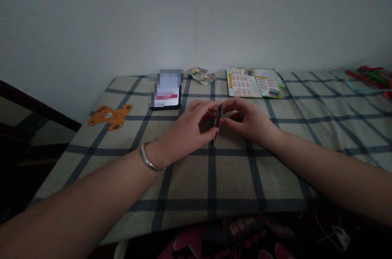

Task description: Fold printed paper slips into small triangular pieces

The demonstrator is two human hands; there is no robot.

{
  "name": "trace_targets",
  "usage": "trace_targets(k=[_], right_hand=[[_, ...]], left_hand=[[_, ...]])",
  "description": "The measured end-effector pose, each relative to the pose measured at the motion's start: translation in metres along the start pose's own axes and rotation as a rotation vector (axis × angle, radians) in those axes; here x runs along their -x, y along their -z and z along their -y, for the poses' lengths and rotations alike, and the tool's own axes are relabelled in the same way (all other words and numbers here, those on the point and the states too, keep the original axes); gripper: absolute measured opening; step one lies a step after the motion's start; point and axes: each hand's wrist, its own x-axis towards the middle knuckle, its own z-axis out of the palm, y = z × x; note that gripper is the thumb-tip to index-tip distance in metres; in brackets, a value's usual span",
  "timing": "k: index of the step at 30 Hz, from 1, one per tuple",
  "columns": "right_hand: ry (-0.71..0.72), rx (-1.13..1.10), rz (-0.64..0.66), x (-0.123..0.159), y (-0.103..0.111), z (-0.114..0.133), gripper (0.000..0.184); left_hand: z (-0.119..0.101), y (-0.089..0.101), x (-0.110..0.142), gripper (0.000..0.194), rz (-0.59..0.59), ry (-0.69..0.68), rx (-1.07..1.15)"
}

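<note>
In the middle of the table, a small, thin bundle of what look like printed cards (218, 119) stands on edge, seen nearly edge-on. My left hand (191, 124) pinches it from the left between thumb and fingers, with a silver bangle (150, 159) on that wrist. From the other side my right hand (249, 118) grips the same bundle, its thumb low and its fingers near the top edge. The printed faces are mostly hidden between the fingers.
A phone (167, 99) with a lit screen lies beyond my left hand. Small printed cards (203, 78) and an open printed leaflet (245, 83) lie near the wall. An orange bear cutout (112, 117) is at left, red and green items (372, 77) at far right. Checked cloth (190, 185) covers the table.
</note>
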Motion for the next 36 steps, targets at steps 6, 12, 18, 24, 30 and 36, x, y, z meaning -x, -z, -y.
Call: trace_targets(k=[6, 12, 18, 24, 30, 36], right_hand=[[0.041, 0.057, 0.029, 0.002, 0.001, 0.005, 0.021], [0.07, 0.157, 0.048, 0.004, 0.003, 0.008, 0.022], [0.081, 0.236, 0.061, 0.004, 0.005, 0.01, 0.022], [0.099, 0.297, 0.088, 0.004, 0.007, 0.01, 0.021], [0.179, 0.366, 0.193, 0.005, 0.013, 0.009, 0.023], [0.225, 0.424, 0.259, 0.004, 0.019, 0.006, 0.026]], left_hand=[[0.001, 0.004, -0.001, 0.048, 0.005, -0.003, -0.023], [-0.001, 0.008, -0.002, 0.042, 0.02, 0.006, -0.033], [-0.001, 0.01, -0.002, 0.036, 0.052, 0.011, -0.084], [0.0, 0.013, -0.002, 0.035, 0.084, 0.005, -0.112], [0.003, 0.018, -0.003, 0.025, 0.169, 0.046, -0.117], [0.011, 0.024, -0.005, 0.02, 0.257, -0.051, -0.106]])
